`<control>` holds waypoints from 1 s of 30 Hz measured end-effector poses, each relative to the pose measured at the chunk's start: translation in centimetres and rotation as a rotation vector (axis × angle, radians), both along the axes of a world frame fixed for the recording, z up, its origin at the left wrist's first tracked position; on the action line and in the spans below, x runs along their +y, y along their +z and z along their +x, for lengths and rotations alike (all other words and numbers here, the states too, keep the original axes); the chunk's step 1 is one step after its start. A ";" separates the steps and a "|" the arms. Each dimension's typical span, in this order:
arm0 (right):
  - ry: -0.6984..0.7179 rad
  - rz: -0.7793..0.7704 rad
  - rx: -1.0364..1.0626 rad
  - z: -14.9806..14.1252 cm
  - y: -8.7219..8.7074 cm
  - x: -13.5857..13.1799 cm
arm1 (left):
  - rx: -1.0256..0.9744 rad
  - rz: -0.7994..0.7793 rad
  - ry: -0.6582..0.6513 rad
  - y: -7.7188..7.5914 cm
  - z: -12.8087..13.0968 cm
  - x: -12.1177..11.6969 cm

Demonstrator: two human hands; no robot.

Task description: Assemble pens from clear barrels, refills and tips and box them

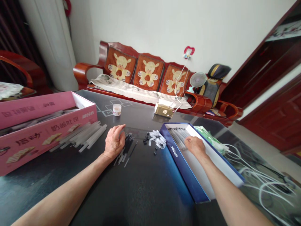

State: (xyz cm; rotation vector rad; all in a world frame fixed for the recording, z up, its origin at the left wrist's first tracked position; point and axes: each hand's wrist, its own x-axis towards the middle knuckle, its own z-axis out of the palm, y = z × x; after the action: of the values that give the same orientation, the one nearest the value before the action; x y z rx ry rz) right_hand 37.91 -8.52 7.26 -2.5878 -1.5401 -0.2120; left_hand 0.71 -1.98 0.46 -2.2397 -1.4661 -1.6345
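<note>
My left hand is over the black table, its fingers loosely bent and apart from the thumb, with nothing visible in it. Right beside it lies a bunch of thin dark sticks like pen refills. Inside the long blue box, my right hand is closed at the ends of a row of slim clear-grey pen-like sticks. Its fingertips are hidden, so what they grip cannot be made out. Between the hands is a small heap of white and black caps.
A pink carton on the left holds more sticks, with a pile of translucent tubes beside it. Further back stand a small white tub and a gold tissue box. White cables and a green packet lie at right.
</note>
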 end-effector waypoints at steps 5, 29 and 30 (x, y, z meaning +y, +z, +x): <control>-0.010 -0.075 -0.006 0.3 -0.9 0.2 | -0.039 -0.013 0.023 -0.1 -0.1 0.3; 0.731 0.610 0.517 -19.3 -7.9 -1.0 | 0.546 -0.380 0.450 0.9 -2.2 0.0; 0.731 0.607 0.525 -19.2 -7.9 -0.9 | 0.555 -0.405 0.462 0.9 -2.4 0.1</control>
State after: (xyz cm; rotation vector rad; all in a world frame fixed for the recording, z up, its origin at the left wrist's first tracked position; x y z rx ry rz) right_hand 18.72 -9.46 -0.65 -1.3718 -1.7251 0.0690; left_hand -1.71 -1.92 1.39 -2.0332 -2.0341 -0.5664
